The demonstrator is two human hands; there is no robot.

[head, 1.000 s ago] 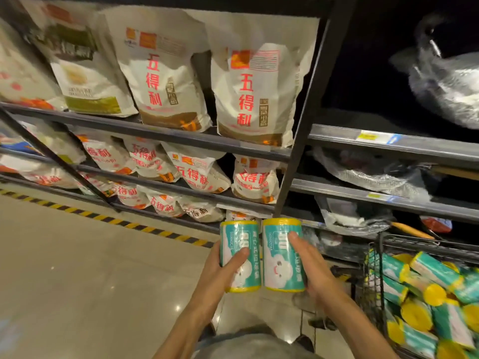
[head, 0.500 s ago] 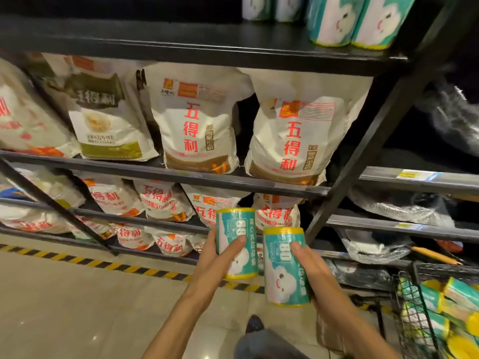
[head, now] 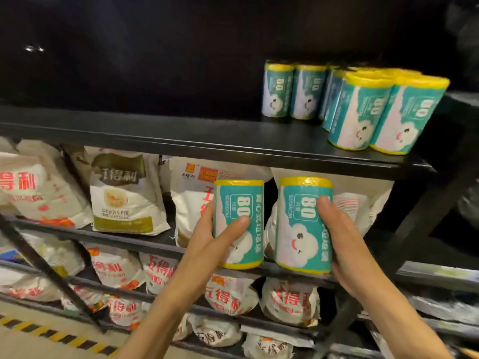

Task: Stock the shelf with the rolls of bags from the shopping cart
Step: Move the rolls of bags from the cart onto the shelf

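My left hand (head: 207,244) grips one teal roll of bags with yellow ends (head: 239,203), held upright. My right hand (head: 344,244) grips a second teal roll (head: 300,229) beside it, a small gap between the two. Both rolls hang in front of the flour bags, just below the black top shelf (head: 181,136). Several rolls of the same kind (head: 363,110) stand upright on that shelf at its right end, above and to the right of my hands. The shopping cart is out of view.
White flour bags with red lettering (head: 124,198) fill the lower shelves. A black upright post (head: 425,208) stands to the right of my right hand. A diagonal black brace (head: 46,270) crosses the lower left. Striped floor tape (head: 51,332) runs under the rack.
Both hands have risen with their rolls from near the cart up to just under the top shelf. The view tilted upward, so the cart left the frame and the stocked rolls came in.
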